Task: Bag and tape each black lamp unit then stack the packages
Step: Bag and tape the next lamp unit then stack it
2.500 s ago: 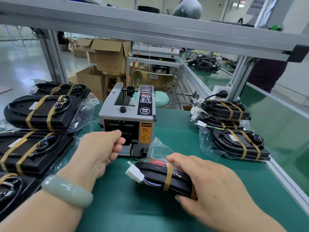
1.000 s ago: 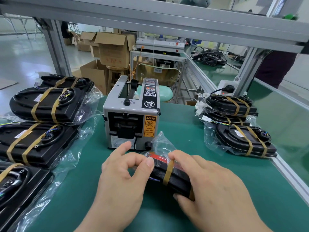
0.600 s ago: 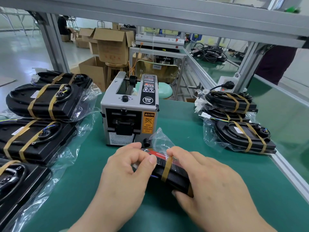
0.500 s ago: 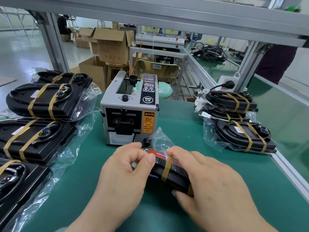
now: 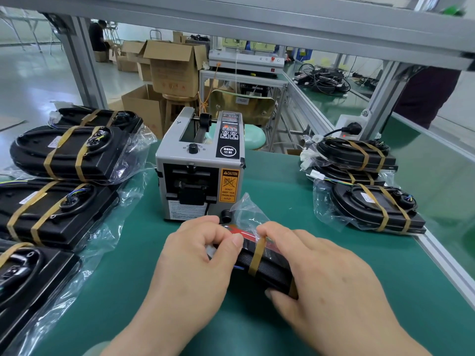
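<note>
Matt green mat (image 5: 295, 191), glossy clear bag (image 5: 246, 209)

Black textured lamp unit (image 5: 267, 268) (tan tape band (image 5: 257, 255)), green table mat (image 5: 282, 191), grey tape dispenser (image 5: 200, 170)

lamp unit (image 5: 267, 268) btw both hands: black, textured side twd camera, red bit at far end. l hand (image 5: 195, 260) pinches its left end, r hand (image 5: 326, 276) grips right part. unit sits in clear bag (image 5: 246, 209), loose end sticking up beyond fingertips. one brown tape band (image 5: 257, 255) round it, just left of r fingers. finished pkgs, two bands each: right group (image 5: 372, 206) well right of r hand, partly stacked; left group (image 5: 69, 152) left of l hand.
</note>
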The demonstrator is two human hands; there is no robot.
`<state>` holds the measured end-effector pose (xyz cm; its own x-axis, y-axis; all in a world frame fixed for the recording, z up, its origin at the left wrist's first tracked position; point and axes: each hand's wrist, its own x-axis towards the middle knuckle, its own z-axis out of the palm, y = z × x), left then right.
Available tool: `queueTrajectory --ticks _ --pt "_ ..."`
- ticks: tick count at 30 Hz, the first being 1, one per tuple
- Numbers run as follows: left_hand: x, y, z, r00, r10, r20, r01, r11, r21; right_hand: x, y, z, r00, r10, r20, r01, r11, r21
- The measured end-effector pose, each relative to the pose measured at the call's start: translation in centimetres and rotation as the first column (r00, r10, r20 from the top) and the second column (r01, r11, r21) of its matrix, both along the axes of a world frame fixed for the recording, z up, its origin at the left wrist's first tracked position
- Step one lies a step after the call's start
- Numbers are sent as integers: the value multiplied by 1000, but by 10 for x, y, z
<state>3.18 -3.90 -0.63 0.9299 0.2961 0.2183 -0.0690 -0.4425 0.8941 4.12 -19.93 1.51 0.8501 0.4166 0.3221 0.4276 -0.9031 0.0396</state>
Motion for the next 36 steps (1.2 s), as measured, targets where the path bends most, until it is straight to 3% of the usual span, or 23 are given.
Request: queueTrajectory --ticks 18,36 --pt "0 1 -4 997 42 62 -49 991 126 -1 -1 1 1000 6 0 -6 1000 7" --pt "3 6 1 1000 -25 -11 25 1000 3 0 -1 -1 1000 13 9 -14 1000 25"
